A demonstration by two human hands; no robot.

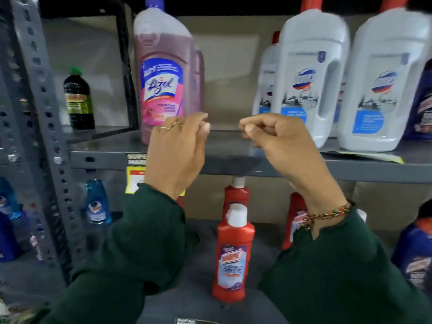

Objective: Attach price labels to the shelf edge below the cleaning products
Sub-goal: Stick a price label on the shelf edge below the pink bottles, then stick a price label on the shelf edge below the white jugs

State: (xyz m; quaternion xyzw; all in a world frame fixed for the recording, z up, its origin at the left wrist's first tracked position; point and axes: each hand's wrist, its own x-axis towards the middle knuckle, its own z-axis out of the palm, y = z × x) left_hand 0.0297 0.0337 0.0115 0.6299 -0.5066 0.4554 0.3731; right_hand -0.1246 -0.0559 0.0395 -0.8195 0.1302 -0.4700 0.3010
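My left hand (pixel 177 148) and my right hand (pixel 280 146) are raised side by side in front of the grey shelf edge (pixel 233 163), a small gap between them. Both have thumb and fingertips pinched together, and I see nothing held in either pinch. A yellow and red price label (pixel 135 181) hangs from the shelf edge below the pink Lizol bottle (pixel 163 73), partly hidden behind my left wrist. Another yellow label (pixel 376 156) lies flat on the shelf under the white jugs (pixel 311 76).
A dark green-capped bottle (pixel 79 99) stands in the left bay behind the perforated upright (pixel 46 127). Red Harpic bottles (pixel 232 256) and blue bottles (pixel 97 202) fill the lower shelf. A printed label (pixel 194 321) lies at the bottom edge.
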